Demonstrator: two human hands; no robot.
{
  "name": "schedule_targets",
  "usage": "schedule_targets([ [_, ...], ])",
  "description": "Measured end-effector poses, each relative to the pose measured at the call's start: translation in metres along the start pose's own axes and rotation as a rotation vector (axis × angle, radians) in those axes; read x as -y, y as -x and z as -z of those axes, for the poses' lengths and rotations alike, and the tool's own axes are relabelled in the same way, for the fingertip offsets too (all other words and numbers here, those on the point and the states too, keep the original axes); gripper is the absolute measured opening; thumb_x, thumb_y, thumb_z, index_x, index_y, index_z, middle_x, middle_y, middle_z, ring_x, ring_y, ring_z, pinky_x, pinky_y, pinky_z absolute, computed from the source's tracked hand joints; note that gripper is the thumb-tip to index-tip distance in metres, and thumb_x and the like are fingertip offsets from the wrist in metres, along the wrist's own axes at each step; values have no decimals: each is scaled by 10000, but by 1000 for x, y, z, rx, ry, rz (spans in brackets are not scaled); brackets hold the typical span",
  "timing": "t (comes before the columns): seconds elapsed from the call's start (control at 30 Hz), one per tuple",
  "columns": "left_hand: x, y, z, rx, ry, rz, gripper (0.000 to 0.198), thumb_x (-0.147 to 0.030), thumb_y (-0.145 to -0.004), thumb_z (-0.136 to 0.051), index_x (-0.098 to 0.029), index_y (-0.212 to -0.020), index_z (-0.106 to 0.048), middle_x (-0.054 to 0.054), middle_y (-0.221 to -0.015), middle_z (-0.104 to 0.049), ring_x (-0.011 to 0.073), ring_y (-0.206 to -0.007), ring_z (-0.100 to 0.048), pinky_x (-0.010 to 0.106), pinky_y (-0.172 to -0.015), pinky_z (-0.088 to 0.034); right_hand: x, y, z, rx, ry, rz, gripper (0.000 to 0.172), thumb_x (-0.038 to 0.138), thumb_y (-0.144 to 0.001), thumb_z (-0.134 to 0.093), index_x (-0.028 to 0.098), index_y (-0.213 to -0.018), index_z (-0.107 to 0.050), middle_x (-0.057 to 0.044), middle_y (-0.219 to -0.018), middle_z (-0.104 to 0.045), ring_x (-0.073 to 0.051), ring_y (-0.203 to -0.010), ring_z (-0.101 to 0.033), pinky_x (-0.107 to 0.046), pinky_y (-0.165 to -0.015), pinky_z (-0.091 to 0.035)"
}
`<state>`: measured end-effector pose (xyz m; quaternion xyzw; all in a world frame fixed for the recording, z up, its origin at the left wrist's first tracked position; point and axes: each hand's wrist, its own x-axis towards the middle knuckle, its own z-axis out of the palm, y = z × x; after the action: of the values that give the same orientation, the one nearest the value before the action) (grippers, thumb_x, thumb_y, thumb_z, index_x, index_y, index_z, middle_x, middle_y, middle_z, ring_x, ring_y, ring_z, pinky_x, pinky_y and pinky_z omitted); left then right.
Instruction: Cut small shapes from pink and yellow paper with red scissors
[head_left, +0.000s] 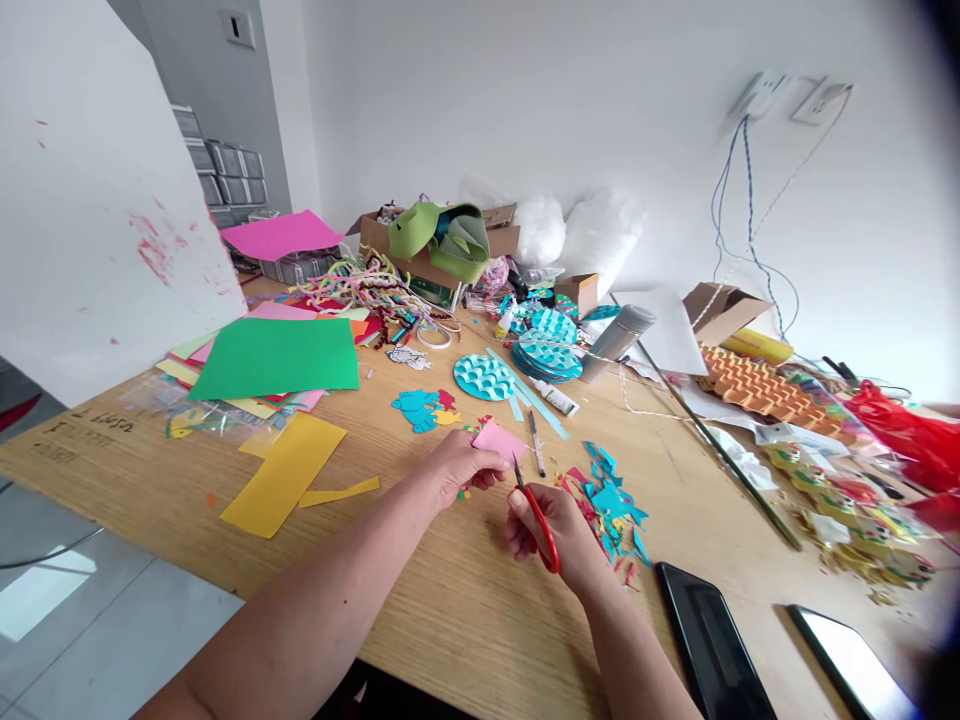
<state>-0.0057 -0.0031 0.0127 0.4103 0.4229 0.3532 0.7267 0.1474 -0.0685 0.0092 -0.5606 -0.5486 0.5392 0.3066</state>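
My left hand pinches a small piece of pink paper above the middle of the table. Scissors with red handles are gripped in my right hand, and their dark blades point up at the paper's lower right edge. Whether the blades bite into the paper, I cannot tell. Just beyond my hands lie blue and yellow paper cut-outs and a pen. Blue, red and yellow paper scraps are heaped to the right of the scissors.
Coloured sheets, a green one on top, are stacked at the left. Blue wavy discs, a glue bottle and a grey cylinder stand farther back. Two phones, one dark and one with a bright screen, lie front right.
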Motion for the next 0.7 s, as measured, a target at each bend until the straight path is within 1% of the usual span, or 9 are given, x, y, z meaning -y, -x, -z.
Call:
schedule_targets([
  [0.17, 2, -1, 1, 9, 20, 2, 132, -217, -554, -670, -119, -639, -640, 10, -524, -600, 73, -443, -491, 202, -470, -359, 1, 0, 0, 1, 3, 1, 531, 683, -699, -631, 164, -611, -563, -23, -508, -626, -137, -415, -586, -217, -390, -424],
  [0.27, 2, 0, 0, 32, 27, 21, 138, -204, -541, -677, -115, -641, -644, 11, -521, -599, 77, -446, -498, 201, -462, -355, 2, 1, -1, -8, 25, 0, 538, 691, -704, -618, 166, -600, -563, -25, -498, -621, -136, -408, -577, -221, -388, -412],
  [0.37, 1, 0, 0, 21, 29, 20, 130, -190, -538, -674, -111, -638, -647, 11, -511, -593, 76, -439, -492, 203, -460, -351, 3, 2, -1, -7, 23, -11, 541, 699, -687, -626, 169, -600, -558, -27, -504, -624, -139, -410, -577, -226, -393, -422],
  [0.6, 0, -1, 0, 13, -2, 14, 93, -195, -550, -666, -114, -564, -623, 15, -496, -580, 71, -433, -471, 211, -470, -340, 3, 1, -1, 0, 5, -5, 524, 675, -684, -651, 164, -609, -559, -27, -510, -627, -140, -419, -587, -217, -388, -409],
  [0.7, 0, -1, 1, 21, -43, 0, 102, -209, -552, -661, -113, -559, -625, 21, -510, -585, 72, -441, -471, 216, -478, -338, 3, 1, -1, 6, 0, -6, 513, 662, -684, -661, 163, -616, -560, -25, -516, -628, -145, -430, -595, -223, -400, -432],
])
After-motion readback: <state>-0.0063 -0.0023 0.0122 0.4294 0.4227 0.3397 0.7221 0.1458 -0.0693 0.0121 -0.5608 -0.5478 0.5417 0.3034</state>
